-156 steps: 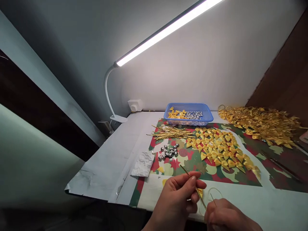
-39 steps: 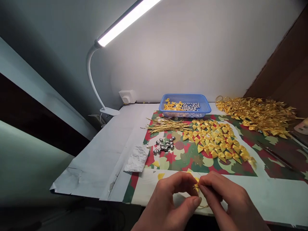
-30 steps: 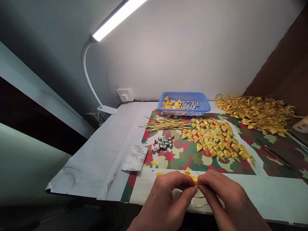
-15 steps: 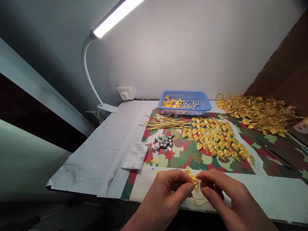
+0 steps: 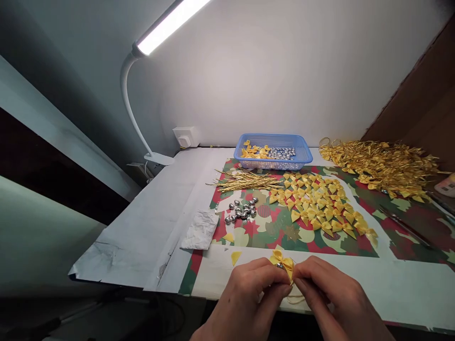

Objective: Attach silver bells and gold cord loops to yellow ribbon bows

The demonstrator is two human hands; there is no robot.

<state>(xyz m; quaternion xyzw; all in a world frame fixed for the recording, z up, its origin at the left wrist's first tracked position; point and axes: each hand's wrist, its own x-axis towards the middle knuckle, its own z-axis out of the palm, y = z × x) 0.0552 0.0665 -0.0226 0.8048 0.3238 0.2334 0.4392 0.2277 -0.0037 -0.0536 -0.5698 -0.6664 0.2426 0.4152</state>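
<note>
Near the table's front edge, my left hand pinches a yellow ribbon bow. A silver bead shows at the bow, beside my left fingertips. My right hand is closed in a pinch against the bow's right side, its fingertips almost meeting those of the left. What the right fingers grip is mostly hidden; it seems to be a thin cord. A pale loop of cord hangs below the fingers. A yellow ribbon scrap lies just beyond my left hand.
Several silver beads, gold twist ties and rows of yellow bows lie on patterned paper. Behind stands a blue basket. At right are a gold pile and tweezers. Crumpled white paper and a lamp are left.
My hands have drawn closer together, the fingertips now nearly touching at the bow. The bow has turned, and its silver bead has come into view. A yellow scrap is more exposed.
</note>
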